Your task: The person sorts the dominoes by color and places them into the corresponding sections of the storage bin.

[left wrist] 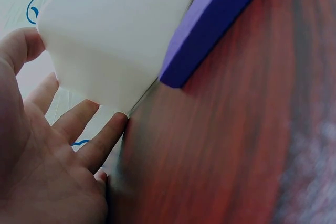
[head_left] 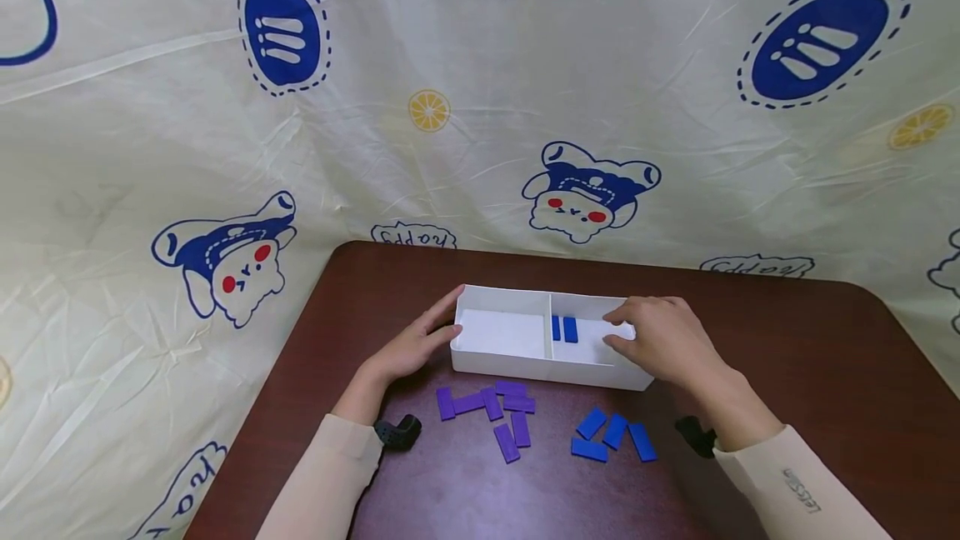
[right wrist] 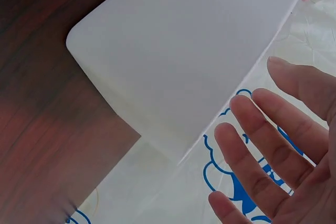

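Note:
A white two-compartment box [head_left: 525,367] stands on the table. At its left end, my left hand [head_left: 408,348] rests extended fingers against the end wall; the left wrist view shows the fingertips [left wrist: 118,121] touching the white surface. Over the box's right end hovers my right hand [head_left: 667,338], thumb and fingers apart. Nothing lies between its fingertips [right wrist: 227,132] in the right wrist view. Two blue blocks [head_left: 571,330] are in the right compartment beside the divider [head_left: 551,325]. The left compartment shows only its white floor.
In front of the box, several purple blocks [head_left: 506,443] lie scattered on the dark wooden table [head_left: 435,498]. Several loose blue blocks [head_left: 589,449] lie to their right. A patterned cloth [head_left: 465,182] hangs behind the table's back edge.

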Action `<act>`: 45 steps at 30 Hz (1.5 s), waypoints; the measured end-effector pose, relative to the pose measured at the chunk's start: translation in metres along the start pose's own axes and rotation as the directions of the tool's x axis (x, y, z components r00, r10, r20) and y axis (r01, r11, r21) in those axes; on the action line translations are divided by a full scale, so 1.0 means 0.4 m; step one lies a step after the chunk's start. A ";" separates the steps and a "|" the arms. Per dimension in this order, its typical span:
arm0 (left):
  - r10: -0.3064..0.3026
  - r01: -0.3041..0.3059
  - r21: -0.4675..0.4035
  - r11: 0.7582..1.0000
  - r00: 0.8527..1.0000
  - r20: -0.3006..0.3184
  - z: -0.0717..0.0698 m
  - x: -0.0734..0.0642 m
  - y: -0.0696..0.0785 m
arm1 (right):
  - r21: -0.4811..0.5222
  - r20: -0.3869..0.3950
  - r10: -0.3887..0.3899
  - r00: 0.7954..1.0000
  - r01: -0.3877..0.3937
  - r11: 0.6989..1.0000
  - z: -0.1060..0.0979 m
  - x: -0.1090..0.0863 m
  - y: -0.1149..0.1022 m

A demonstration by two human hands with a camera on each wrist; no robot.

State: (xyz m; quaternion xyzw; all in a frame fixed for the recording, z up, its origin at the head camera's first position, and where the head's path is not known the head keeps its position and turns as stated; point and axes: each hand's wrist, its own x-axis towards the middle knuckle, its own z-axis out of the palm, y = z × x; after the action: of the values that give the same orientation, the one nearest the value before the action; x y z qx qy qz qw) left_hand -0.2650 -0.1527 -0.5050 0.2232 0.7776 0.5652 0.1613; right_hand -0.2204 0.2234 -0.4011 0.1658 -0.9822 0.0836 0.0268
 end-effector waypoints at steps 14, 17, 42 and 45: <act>0.001 -0.001 -0.002 1.000 1.000 -0.002 -0.002 0.002 0.007 | -0.003 -0.046 -0.022 0.999 0.022 1.000 -0.018 -0.037 0.007; -0.002 0.002 0.000 1.000 1.000 -0.004 -0.002 0.001 0.009 | 0.006 -0.054 -0.019 0.998 0.020 1.000 -0.021 -0.046 0.008; -0.007 0.007 -0.006 1.000 1.000 -0.005 0.004 0.000 -0.001 | 0.043 -0.119 -0.010 0.993 0.015 0.999 -0.009 -0.128 0.021; -0.003 0.003 -0.016 1.000 1.000 -0.001 0.004 0.001 0.000 | 0.050 -0.131 -0.014 0.991 0.021 0.999 -0.005 -0.134 0.023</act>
State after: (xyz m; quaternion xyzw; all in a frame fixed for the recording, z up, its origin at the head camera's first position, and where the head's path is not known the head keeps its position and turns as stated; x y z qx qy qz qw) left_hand -0.2646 -0.1511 -0.5056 0.2204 0.7735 0.5713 0.1636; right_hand -0.1728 0.2496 -0.4050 0.1691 -0.9744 0.1192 0.0876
